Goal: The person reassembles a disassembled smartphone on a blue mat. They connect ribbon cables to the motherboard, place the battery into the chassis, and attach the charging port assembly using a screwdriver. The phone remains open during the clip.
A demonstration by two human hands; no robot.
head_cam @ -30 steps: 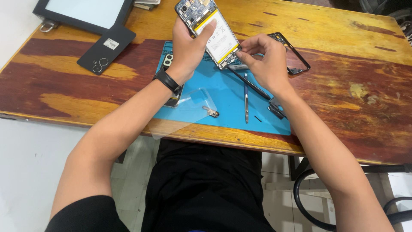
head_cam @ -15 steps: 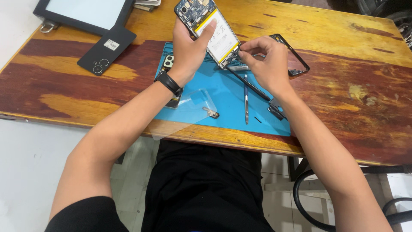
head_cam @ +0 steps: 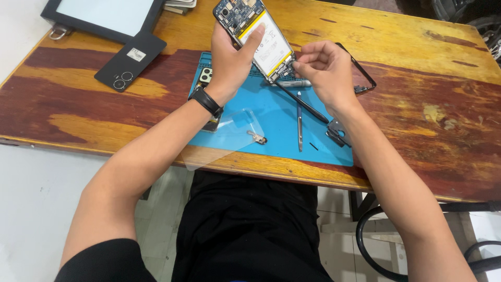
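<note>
My left hand [head_cam: 232, 60] holds an opened smartphone [head_cam: 258, 34] tilted up above the blue work mat [head_cam: 271, 122], its white battery and circuit board facing me; the thumb lies across the battery. A black wristband sits on that wrist. My right hand [head_cam: 323, 70] is at the phone's lower right corner, fingertips pinched against its edge; whether they hold a small part I cannot tell. Under this hand lie a marker-like pen [head_cam: 292, 82] and a thin black tool [head_cam: 302, 104].
On the mat lie tweezers [head_cam: 299, 122], a small metal part [head_cam: 258, 138], a clear plastic sheet [head_cam: 229, 138] and a small bracket [head_cam: 336, 131]. A black phone back cover [head_cam: 130, 61] and a framed panel [head_cam: 104, 15] lie at the left; a thin black frame [head_cam: 362, 73] lies right of my hand.
My right hand's fingers have drawn in closer to the phone's lower corner. The left hand and phone stay nearly still.
</note>
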